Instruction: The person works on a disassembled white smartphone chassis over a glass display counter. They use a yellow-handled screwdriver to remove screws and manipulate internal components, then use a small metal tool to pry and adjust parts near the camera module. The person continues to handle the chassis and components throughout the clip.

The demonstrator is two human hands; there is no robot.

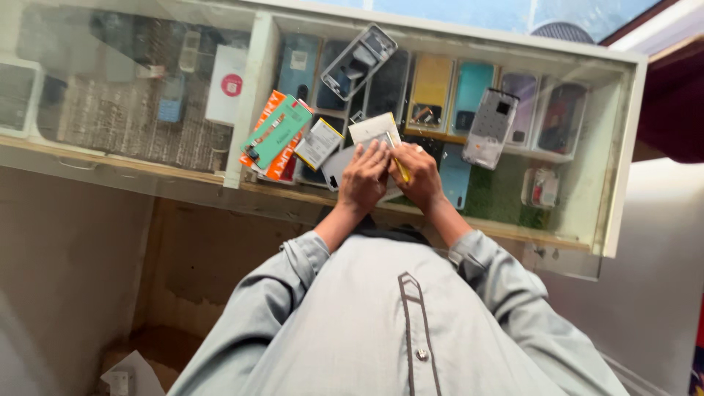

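Note:
Both hands rest close together on the top of a glass display counter (pixel 242 125). My left hand (pixel 364 178) presses flat on a silver phone (pixel 339 166) lying face down on the glass. My right hand (pixel 419 176) grips a thin yellow-handled tool (pixel 401 170), its metal tip pointing at the phone's upper edge. A small white packet (pixel 372 128) lies just beyond the fingers. A battery with a yellow and white label (pixel 318 144) sits left of the phone.
A green card on orange packets (pixel 275 136) lies at the left. A grey phone frame (pixel 358 61) and a perforated silver back cover (pixel 490 128) lie on the glass. Coloured phone cases (pixel 473 88) fill the shelf under the glass. Brown floor is at lower left.

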